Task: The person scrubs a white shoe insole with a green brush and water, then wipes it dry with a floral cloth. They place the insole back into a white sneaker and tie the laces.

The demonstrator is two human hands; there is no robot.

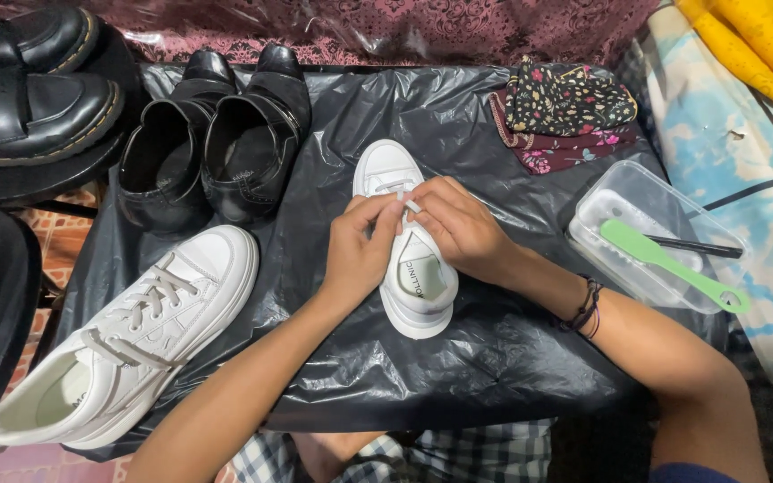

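White sneaker (409, 268) lies mid-table on black plastic sheet (494, 349), toe pointing away. Left hand (361, 249) and right hand (458, 228) rest over it, fingertips pinched together on its white lace (402, 190). Second sneaker (127, 340) lies left; black shoes (216, 143) behind.

A small white shoe (415, 268) sits flat on black plastic in the middle, toe pointing away. It is open on top, so the pale inside shows. A thin white lace (402, 199) crosses its front, pinched tight.
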